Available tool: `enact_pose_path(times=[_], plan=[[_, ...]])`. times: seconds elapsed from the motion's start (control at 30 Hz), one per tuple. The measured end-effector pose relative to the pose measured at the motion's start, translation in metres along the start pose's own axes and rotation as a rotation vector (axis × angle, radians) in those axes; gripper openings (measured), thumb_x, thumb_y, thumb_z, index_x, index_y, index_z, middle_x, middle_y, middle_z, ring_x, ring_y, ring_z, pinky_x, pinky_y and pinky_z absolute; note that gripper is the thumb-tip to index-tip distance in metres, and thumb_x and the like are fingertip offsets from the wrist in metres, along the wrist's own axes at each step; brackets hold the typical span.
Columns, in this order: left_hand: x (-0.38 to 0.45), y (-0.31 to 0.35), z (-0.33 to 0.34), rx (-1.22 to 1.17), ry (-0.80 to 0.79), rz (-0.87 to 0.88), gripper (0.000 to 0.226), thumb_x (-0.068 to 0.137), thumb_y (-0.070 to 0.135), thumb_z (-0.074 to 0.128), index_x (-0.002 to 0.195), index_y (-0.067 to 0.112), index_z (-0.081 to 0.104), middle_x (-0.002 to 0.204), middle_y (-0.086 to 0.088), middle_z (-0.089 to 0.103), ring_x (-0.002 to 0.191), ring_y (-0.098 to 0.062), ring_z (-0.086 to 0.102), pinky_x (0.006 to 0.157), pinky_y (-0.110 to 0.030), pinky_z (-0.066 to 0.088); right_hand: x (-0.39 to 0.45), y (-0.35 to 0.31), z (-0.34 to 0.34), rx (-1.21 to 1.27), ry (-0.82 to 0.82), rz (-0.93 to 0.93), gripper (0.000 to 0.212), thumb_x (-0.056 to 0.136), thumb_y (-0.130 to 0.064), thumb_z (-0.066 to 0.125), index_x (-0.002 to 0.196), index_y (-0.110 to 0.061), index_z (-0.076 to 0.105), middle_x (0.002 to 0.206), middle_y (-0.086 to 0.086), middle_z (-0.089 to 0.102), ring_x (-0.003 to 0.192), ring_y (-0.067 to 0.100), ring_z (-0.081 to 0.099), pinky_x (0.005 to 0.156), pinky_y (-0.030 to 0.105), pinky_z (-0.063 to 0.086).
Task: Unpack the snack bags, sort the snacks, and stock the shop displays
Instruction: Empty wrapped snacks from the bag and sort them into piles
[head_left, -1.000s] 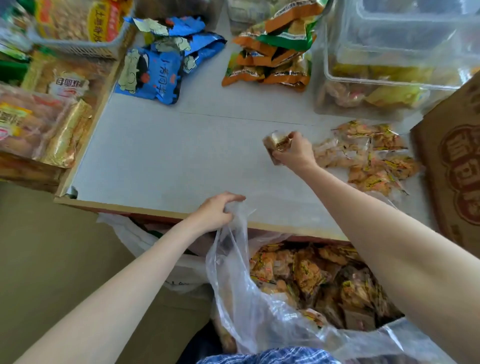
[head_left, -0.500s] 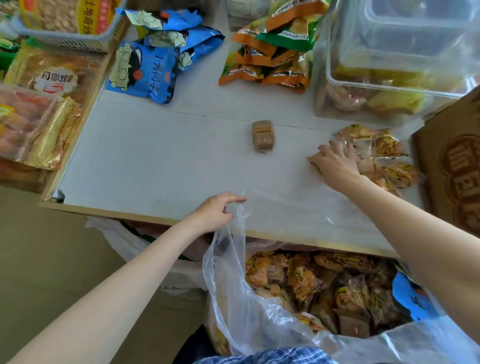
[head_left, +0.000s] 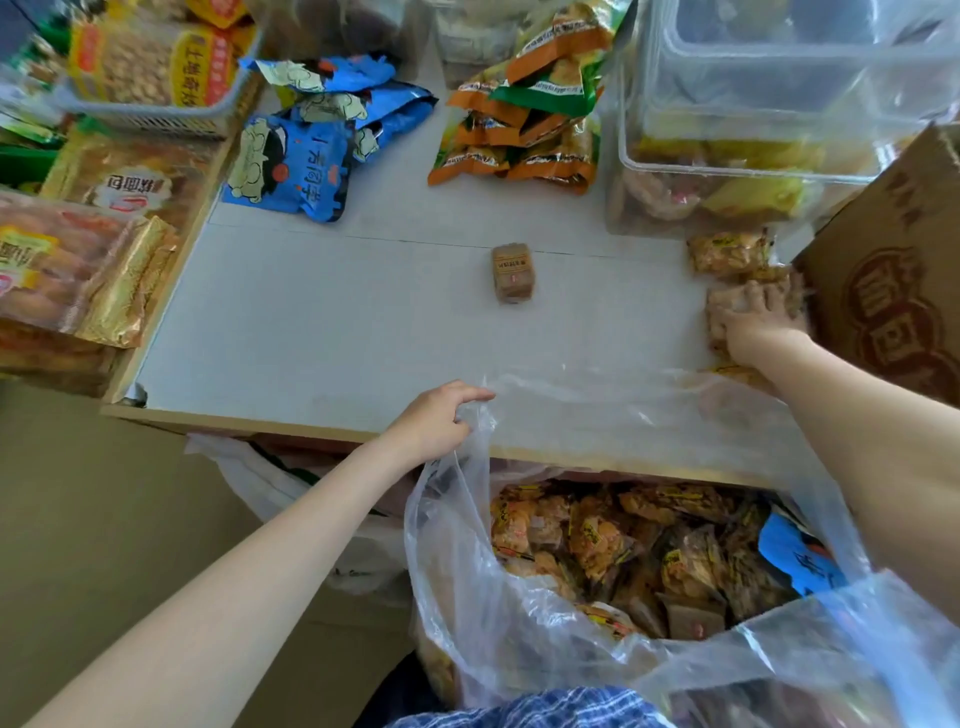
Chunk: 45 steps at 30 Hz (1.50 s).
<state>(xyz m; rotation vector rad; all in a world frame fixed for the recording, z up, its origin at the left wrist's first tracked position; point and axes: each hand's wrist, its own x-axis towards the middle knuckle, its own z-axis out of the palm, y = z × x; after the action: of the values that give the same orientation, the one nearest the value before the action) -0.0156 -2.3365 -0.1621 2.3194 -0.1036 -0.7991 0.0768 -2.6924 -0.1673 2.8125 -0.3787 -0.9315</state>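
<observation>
The clear plastic bag (head_left: 649, 613) of mixed snack packets hangs open below the table's (head_left: 332, 332) near edge. The left hand (head_left: 434, 423) pinches the bag's rim at that edge, fingers curled round the film, forearm reaching in from the lower left. The right hand (head_left: 756, 319) lies palm down, fingers spread, pressing on a small heap of orange snack packets (head_left: 727, 252) at the table's right side, its arm stretched over the bag's mouth. Just right of that hand stands a cardboard box (head_left: 893, 291), touching or nearly touching the heap. Between the two hands and farther out a single brown packet (head_left: 512, 273) lies alone on bare tabletop. Beyond it lie blue bags (head_left: 296, 166), orange-green bags (head_left: 524, 130) and clear tubs (head_left: 727, 156).
</observation>
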Motion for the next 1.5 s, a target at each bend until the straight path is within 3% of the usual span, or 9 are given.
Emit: enact_pose_path(times=[0.23,0.5,0.67,0.87,1.0,1.1,1.27,1.37,1.5], plan=[[-0.007,0.008,0.007,0.032,0.025,0.021,0.052,0.09,-0.004,0.042,0.132,0.025,0.051,0.136,0.004,0.047,0.089,-0.018,0.055,0.063,-0.009,0.035,-0.027,0.007,-0.006,0.222,0.171,-0.178,0.071,0.085,0.012,0.037,0.147,-0.023,0.029,0.158,0.009,0.005,0.144,0.033,0.004,0.115,0.045,0.016],[-0.021,0.011,0.013,-0.002,0.121,0.03,0.051,0.09,-0.006,0.043,0.133,0.02,0.051,0.14,0.003,0.046,0.118,-0.036,0.046,0.09,-0.032,0.043,-0.133,0.017,-0.001,0.486,0.459,-0.44,0.035,0.088,0.001,0.051,0.122,-0.008,0.059,0.122,0.013,0.054,0.108,0.03,0.056,0.093,0.037,0.045],[-0.031,0.008,0.019,0.014,0.137,0.004,0.051,0.089,-0.007,0.043,0.132,0.019,0.052,0.141,-0.001,0.045,0.117,-0.04,0.046,0.085,-0.029,0.044,-0.191,-0.037,0.075,0.057,-0.124,-0.777,0.04,0.092,-0.026,0.055,0.132,-0.02,0.051,0.128,0.003,0.054,0.116,0.021,0.052,0.097,0.035,0.044],[-0.044,0.01,0.023,0.053,0.134,-0.009,0.053,0.088,-0.007,0.041,0.134,0.018,0.051,0.138,-0.004,0.048,0.117,-0.039,0.047,0.089,-0.03,0.042,-0.177,-0.081,0.143,0.168,-0.301,-0.44,0.045,0.093,-0.013,0.051,0.137,-0.01,0.043,0.134,0.018,0.046,0.117,0.034,0.051,0.093,0.037,0.047],[-0.048,0.006,0.018,0.023,0.155,-0.006,0.053,0.088,-0.007,0.041,0.134,0.017,0.05,0.14,-0.003,0.045,0.118,-0.04,0.046,0.09,-0.032,0.043,-0.182,-0.086,0.137,0.289,-0.143,-0.436,0.032,0.086,0.005,0.047,0.111,-0.003,0.066,0.114,0.015,0.064,0.102,0.03,0.061,0.088,0.035,0.051],[-0.046,0.0,0.015,-0.009,0.158,-0.025,0.054,0.088,-0.008,0.04,0.135,0.019,0.05,0.137,-0.004,0.049,0.113,-0.038,0.051,0.069,-0.024,0.047,-0.182,-0.061,0.08,0.379,-0.001,-0.54,0.023,0.085,-0.001,0.057,0.101,-0.008,0.072,0.103,0.007,0.07,0.094,0.021,0.065,0.08,0.02,0.047],[-0.037,-0.005,0.013,-0.09,0.131,-0.04,0.055,0.089,-0.009,0.042,0.133,0.023,0.051,0.142,0.002,0.046,0.069,-0.006,0.048,0.054,-0.014,0.038,-0.172,-0.008,-0.011,1.007,0.232,-0.466,0.026,0.083,0.007,0.062,0.102,-0.009,0.067,0.083,0.003,0.068,0.064,0.003,0.063,0.065,0.01,0.051],[-0.037,0.004,0.013,-0.037,0.115,-0.019,0.053,0.089,-0.008,0.044,0.133,0.02,0.051,0.141,0.003,0.046,0.11,-0.016,0.052,0.069,-0.005,0.039,-0.136,0.003,-0.018,1.222,0.478,-0.22,0.023,0.084,0.003,0.061,0.102,-0.009,0.068,0.084,0.006,0.067,0.058,-0.005,0.059,0.06,0.007,0.047],[-0.04,0.012,0.013,0.028,0.105,-0.008,0.054,0.087,-0.008,0.042,0.134,0.017,0.051,0.142,-0.001,0.046,0.127,-0.022,0.045,0.095,-0.018,0.033,-0.088,0.016,0.008,1.248,0.488,0.15,0.039,0.086,0.004,0.052,0.12,-0.013,0.062,0.111,0.005,0.065,0.097,0.016,0.062,0.077,0.015,0.049]])
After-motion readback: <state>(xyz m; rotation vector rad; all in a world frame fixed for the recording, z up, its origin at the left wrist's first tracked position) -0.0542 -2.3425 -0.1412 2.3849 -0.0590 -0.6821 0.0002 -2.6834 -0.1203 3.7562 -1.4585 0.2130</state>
